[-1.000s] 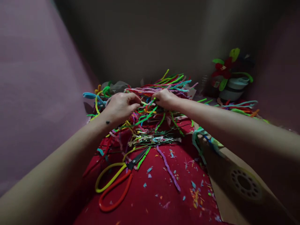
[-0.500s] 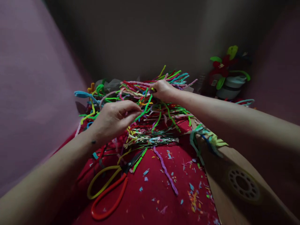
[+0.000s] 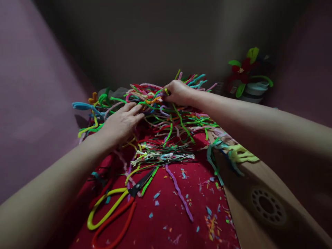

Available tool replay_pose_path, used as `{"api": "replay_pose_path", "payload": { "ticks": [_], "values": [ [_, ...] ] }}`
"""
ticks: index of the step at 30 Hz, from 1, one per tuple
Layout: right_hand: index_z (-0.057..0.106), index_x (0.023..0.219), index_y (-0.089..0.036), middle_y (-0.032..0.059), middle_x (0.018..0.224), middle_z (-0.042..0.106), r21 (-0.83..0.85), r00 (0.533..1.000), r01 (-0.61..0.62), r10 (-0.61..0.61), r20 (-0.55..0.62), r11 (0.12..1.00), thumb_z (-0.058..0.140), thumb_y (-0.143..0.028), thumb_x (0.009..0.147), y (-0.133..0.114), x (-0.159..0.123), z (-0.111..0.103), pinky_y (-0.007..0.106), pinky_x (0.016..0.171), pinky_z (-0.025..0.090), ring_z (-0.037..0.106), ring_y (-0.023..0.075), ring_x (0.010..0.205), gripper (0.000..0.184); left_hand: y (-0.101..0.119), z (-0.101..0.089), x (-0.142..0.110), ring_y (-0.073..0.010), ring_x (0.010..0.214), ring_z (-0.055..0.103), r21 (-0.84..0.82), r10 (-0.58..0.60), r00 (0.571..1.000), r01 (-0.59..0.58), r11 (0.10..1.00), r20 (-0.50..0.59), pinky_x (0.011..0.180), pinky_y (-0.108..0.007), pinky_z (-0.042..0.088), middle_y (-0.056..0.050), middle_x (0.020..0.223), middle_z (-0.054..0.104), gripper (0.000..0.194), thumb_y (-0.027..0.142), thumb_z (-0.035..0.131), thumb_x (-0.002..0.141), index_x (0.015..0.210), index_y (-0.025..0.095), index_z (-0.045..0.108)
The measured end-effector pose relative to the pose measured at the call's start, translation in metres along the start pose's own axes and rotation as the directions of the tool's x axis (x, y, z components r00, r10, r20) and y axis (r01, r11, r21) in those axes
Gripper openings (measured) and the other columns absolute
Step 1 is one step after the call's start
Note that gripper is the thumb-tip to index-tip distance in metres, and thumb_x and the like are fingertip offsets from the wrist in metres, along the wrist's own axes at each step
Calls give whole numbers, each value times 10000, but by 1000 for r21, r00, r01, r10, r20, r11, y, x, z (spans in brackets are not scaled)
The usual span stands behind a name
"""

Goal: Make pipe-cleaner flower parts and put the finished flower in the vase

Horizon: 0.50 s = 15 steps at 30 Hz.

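Note:
A tangled heap of coloured pipe cleaners (image 3: 160,107) lies on a red cloth (image 3: 171,214) across my lap. My left hand (image 3: 121,122) rests flat on the left side of the heap, fingers stretched out. My right hand (image 3: 177,92) is closed at the top of the heap, pinching a green pipe cleaner (image 3: 178,117) that trails down toward me. A bundle of thin stripped wires (image 3: 160,155) lies nearer to me.
Scissors (image 3: 116,204) with yellow and red loop handles lie on the cloth at the lower left, among scattered fluff scraps. A wooden board (image 3: 261,204) with a round vent is at the right. A pipe-cleaner flower in a pot (image 3: 249,79) stands at the far right.
My left hand has let go its pinch and now lies flat on the heap. My right hand has moved farther away and upward with the green pipe cleaner.

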State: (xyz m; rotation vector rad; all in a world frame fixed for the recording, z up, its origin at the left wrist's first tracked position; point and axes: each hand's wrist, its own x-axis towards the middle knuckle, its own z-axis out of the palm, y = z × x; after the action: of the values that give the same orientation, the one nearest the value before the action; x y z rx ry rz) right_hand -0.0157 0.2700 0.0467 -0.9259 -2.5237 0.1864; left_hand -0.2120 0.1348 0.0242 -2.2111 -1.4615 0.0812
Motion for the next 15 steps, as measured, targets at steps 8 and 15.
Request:
{"api": "replay_pose_path", "payload": {
  "ticks": [8, 15],
  "values": [
    [686, 884, -101, -13, 605, 529, 94, 1000, -20, 19, 15, 995, 634, -223, 762, 0, 1, 1, 231, 619, 360, 507, 126, 672, 181, -20, 3, 0, -259, 1271, 385, -84, 15, 999, -19, 996, -40, 1037, -410, 333, -94, 1375, 460, 460, 110, 373, 809, 1227, 177, 552],
    [678, 871, -83, -17, 642, 550, 150, 1000, -17, 16, 8, 989, 645, -250, 753, 6, 4, 4, 226, 624, 369, 506, 115, 674, 207, -16, 0, 3, -267, 1200, 448, -114, 0, 999, -5, 994, -52, 1003, -416, 348, -93, 1313, 516, 327, 217, 415, 837, 1074, 189, 639]
  ]
}}
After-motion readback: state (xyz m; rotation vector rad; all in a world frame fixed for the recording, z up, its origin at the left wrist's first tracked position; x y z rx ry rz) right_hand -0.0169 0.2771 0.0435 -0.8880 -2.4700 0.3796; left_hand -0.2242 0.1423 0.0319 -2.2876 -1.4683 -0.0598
